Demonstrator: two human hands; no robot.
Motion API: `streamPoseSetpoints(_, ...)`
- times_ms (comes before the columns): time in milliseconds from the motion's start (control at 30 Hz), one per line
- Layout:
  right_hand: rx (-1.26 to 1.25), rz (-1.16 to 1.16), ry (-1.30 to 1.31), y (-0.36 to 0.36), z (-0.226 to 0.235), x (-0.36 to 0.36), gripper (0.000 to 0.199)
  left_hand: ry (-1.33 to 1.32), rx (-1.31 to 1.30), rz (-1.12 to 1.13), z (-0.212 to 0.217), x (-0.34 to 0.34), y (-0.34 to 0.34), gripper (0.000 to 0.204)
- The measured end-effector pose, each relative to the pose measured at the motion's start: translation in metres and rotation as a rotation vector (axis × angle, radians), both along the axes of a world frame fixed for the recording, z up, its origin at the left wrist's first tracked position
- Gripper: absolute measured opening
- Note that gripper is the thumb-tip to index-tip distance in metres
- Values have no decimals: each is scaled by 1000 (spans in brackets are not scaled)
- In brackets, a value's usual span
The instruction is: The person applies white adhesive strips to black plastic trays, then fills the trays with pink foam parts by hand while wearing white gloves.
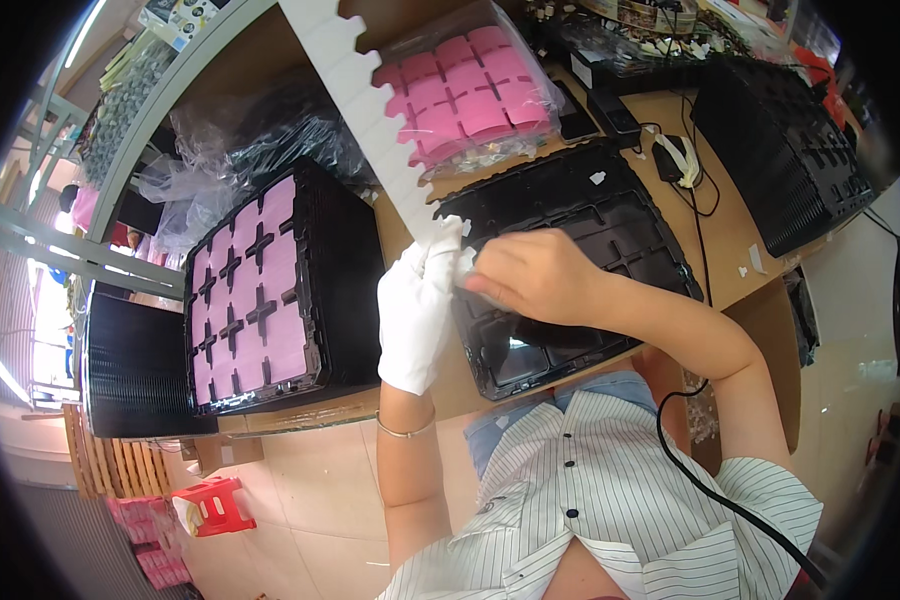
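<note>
My left fingers, in a white glove, wrap around the bottom end of a long white notched strip. My bare right hand pinches something small at that end, maybe a sticker. Both hands sit over the black tray on the table.
</note>
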State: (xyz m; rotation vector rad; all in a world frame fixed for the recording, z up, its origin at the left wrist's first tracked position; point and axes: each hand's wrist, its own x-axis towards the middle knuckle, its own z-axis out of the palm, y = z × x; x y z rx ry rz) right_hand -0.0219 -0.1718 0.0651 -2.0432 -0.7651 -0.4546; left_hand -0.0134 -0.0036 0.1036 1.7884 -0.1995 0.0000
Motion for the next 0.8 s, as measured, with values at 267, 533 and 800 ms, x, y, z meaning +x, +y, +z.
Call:
streamPoseSetpoints(267, -430, -333, -1035, -21, -2, 9, 30, 184, -34, -65, 0, -1, -5, 30)
streamPoseSetpoints(533, -443, -287, -1184, -29, 0, 7, 32, 108, 134, -73, -8, 9, -8, 36)
streamPoseSetpoints(800, -263, 245, 365, 0, -53, -28, 25, -24, -31, 127, -3, 23, 7, 42)
